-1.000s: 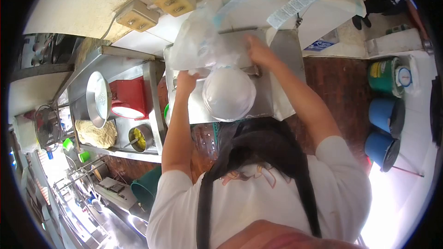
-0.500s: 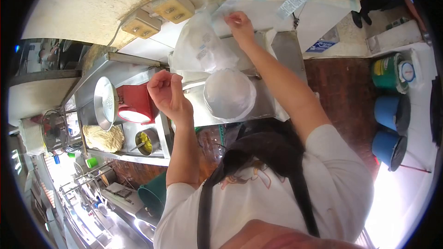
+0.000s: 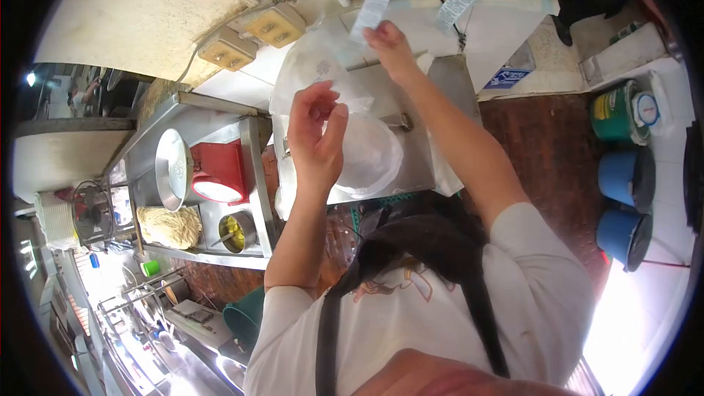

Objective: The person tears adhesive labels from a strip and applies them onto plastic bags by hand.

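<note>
My right hand (image 3: 392, 50) is pinched at the lower end of a printed paper strip (image 3: 376, 0), which hangs from the raised counter at the back. My left hand (image 3: 317, 136) is over the metal worktop with its fingers curled and the thumb apart; nothing shows between them. Behind and under it lies a thin, whitish plastic bag (image 3: 312, 66), bunched up against the wall. Just right of my left hand is a round thing wrapped in white plastic (image 3: 374, 154); its contents are hidden. My left forearm and hand cover part of it.
To the left, a metal shelf holds a red scale (image 3: 220, 169) with a silver pan (image 3: 174, 169), a bundle of pale noodles (image 3: 170, 226) and a pot (image 3: 237, 232) with yellow contents. A second printed strip (image 3: 456, 7) hangs at the back. Blue buckets (image 3: 620, 177) stand right.
My left hand has moved right, from beside the red scale to over the plastic bag. The paper strip's lower end has swung toward my right hand and hangs straighter.
</note>
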{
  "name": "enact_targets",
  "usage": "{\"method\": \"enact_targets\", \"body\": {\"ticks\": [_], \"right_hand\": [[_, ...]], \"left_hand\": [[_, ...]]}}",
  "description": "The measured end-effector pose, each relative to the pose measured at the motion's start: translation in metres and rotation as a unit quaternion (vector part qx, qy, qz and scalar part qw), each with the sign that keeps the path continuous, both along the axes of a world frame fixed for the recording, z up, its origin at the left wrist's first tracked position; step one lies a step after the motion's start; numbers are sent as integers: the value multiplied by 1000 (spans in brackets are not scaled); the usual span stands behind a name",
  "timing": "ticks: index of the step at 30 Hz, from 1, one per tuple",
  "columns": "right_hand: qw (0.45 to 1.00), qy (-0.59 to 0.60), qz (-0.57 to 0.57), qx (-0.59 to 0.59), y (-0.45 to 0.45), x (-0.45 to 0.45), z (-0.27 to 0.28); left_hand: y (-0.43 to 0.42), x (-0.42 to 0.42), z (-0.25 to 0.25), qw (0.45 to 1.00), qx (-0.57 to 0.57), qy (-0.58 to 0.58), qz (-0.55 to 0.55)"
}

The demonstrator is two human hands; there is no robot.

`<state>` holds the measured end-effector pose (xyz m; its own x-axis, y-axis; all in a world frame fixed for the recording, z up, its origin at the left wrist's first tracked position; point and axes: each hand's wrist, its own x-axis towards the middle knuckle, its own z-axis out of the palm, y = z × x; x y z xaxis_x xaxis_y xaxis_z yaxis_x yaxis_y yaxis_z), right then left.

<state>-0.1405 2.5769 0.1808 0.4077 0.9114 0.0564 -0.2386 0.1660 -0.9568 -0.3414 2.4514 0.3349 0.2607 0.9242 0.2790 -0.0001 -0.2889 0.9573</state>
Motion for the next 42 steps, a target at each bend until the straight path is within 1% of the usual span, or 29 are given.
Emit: {"method": "enact_targets", "body": {"ticks": [2,3,4,6,7,9,10,11,13,14,16,19,22,25,28,29,31,34,37,40,42], "right_hand": [[999,28,21,-9,-26,12,10],[998,47,30,-8,-48,18,36],[997,67,38,-7,-69,24,62],[995,60,73,-9,-101,37,95],[994,57,90,-12,-116,41,107],[993,58,105,-4,-141,45,126],[992,58,113,2,-151,46,136],[990,73,120,7,-162,46,146],[986,104,133,20,-181,44,160],[989,78,124,19,-186,45,161],[994,29,104,17,-193,47,159],[991,-116,65,8,-199,53,154],[993,-111,45,15,-202,50,151],[976,-216,4,-8,-212,45,162],[953,-295,-42,58,-214,43,150],[920,-376,-78,75,-216,42,150],[831,-525,-149,106,-222,39,155],[816,-556,-113,116,-224,35,160],[801,-573,-123,121,-219,36,164],[796,-582,-121,116,-216,43,162],[797,-578,-119,124,-217,44,163]], "left_hand": [[-3,2,16,999,10,41,-13],[-4,4,23,998,15,62,-22],[-6,6,28,998,22,50,-33],[-11,11,34,997,33,27,-60],[-16,17,35,997,22,36,-67],[-29,37,32,995,2,52,-82],[-35,46,23,991,-9,93,-95],[-39,57,13,987,6,136,-82],[-38,73,-2,982,-38,140,-122],[-39,77,-10,983,-96,86,-134],[-43,85,-20,964,-210,-20,-160],[-45,94,-14,977,-181,-44,-104],[-45,100,-12,975,-166,-84,-119],[-44,98,-24,983,-145,-47,-102],[-44,94,-26,977,-177,-76,-93],[-45,93,-26,980,-158,-76,-90],[-45,91,-26,986,-121,-74,-83],[-41,88,-32,998,-7,-4,-64],[-41,88,-21,996,56,48,-40],[-45,87,-2,991,97,87,-29],[-45,84,1,989,92,109,-39]]}}
